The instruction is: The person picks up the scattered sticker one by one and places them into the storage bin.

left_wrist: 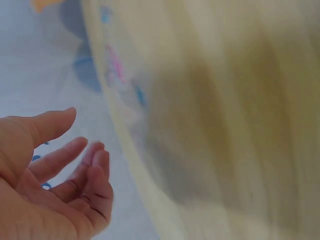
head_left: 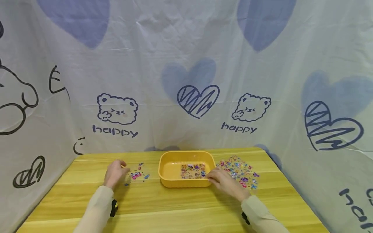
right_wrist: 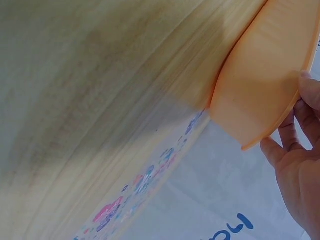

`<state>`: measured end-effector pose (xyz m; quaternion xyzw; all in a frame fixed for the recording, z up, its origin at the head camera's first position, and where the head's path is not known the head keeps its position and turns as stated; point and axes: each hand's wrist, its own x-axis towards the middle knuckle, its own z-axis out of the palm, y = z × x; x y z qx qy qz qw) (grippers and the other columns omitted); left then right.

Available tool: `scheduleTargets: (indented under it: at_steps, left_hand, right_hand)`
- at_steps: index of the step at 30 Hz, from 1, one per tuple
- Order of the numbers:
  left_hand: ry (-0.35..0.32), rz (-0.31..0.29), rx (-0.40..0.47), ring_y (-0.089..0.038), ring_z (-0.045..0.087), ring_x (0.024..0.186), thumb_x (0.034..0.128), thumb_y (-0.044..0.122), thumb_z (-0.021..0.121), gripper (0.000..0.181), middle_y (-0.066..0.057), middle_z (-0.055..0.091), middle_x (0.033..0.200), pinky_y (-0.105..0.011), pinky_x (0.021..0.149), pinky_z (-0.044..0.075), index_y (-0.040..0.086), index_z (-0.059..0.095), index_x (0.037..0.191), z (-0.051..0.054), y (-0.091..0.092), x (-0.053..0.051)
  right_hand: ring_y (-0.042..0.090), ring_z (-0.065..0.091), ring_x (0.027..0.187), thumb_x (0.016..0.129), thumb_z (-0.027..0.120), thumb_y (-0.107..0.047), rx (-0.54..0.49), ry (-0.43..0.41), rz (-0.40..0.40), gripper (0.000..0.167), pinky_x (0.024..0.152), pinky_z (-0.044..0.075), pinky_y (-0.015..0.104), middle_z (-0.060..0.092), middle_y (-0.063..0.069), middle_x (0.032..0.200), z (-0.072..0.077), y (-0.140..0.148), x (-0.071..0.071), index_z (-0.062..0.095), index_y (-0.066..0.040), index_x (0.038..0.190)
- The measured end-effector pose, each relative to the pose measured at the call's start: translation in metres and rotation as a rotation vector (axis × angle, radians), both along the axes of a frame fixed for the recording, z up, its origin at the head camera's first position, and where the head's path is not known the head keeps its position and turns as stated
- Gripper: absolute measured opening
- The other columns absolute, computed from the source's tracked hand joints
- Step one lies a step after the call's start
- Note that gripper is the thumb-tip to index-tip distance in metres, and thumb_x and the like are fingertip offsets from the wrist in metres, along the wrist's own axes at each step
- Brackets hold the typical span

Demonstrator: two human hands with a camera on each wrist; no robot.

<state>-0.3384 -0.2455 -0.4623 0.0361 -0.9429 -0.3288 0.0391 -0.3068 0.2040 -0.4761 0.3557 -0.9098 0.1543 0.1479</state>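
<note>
A yellow plastic basin (head_left: 186, 183) stands on the table, with small colourful pieces (head_left: 193, 171) on its floor. My right hand (head_left: 225, 183) is at its right front corner; the right wrist view shows thumb and fingers gripping the basin's rim (right_wrist: 280, 120). To the left, my left hand (head_left: 115, 173) hovers just above the table beside a clear sheet with colourful stickers (head_left: 137, 175). Its fingers (left_wrist: 95, 185) curl loosely and hold nothing in the left wrist view. A larger clear sheet of colourful stickers (head_left: 240, 171) lies right of the basin, partly behind my right hand.
The wood-patterned table (head_left: 163, 207) reaches back to a pale cloth (head_left: 157, 129) printed with hearts and bears. More of this cloth hangs at the left and right sides. Dark straps (head_left: 114, 208) show at both wrists.
</note>
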Motion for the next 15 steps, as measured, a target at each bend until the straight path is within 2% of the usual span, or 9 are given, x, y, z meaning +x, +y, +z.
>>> scheduleTargets:
  at_steps: [3, 6, 12, 15]
  left_hand:
    - [-0.018, -0.017, -0.074, -0.045, 0.06, 0.1, 0.0904, 0.017, 0.066, 0.046, -0.038, 0.056, 0.122, -0.055, 0.084, 0.051, -0.016, 0.054, 0.121, -0.0033, -0.0037, -0.0021]
    - [-0.057, -0.036, -0.126, -0.044, 0.059, 0.098, 0.0897, 0.02, 0.068, 0.051, -0.039, 0.056, 0.119, -0.055, 0.085, 0.051, -0.019, 0.053, 0.119, -0.0066, -0.0064, -0.005]
    - [-0.157, -0.067, -0.154, -0.06, 0.043, 0.11, 0.091, 0.03, 0.067, 0.052, -0.042, 0.045, 0.121, -0.066, 0.087, 0.043, -0.014, 0.054, 0.115, -0.0055, -0.0028, -0.0078]
    - [-0.188, -0.052, -0.144, -0.061, 0.037, 0.111, 0.0899, 0.032, 0.068, 0.051, -0.043, 0.037, 0.122, -0.068, 0.083, 0.042, -0.01, 0.054, 0.114, -0.0081, -0.0023, -0.0077]
  right_hand:
    - [0.017, 0.063, 0.096, 0.092, 0.067, -0.011, -0.001, 0.013, 0.007, 0.016, 0.088, 0.054, 0.035, 0.072, 0.001, 0.102, 0.0001, 0.0006, -0.0007, 0.073, -0.008, 0.106]
    - [0.017, 0.064, 0.095, 0.092, 0.067, -0.01, -0.001, 0.023, 0.016, 0.015, 0.088, 0.054, 0.035, 0.072, 0.001, 0.102, 0.0001, 0.001, -0.0016, 0.073, -0.008, 0.105]
    - [0.017, 0.063, 0.097, 0.092, 0.066, -0.011, 0.0, 0.009, 0.003, 0.016, 0.089, 0.054, 0.035, 0.072, 0.001, 0.103, 0.0027, 0.0024, 0.0007, 0.073, -0.008, 0.107]
    - [0.017, 0.063, 0.099, 0.093, 0.066, -0.013, 0.005, -0.013, -0.011, 0.017, 0.09, 0.054, 0.035, 0.072, 0.001, 0.104, 0.0037, 0.0013, 0.0022, 0.073, -0.009, 0.108]
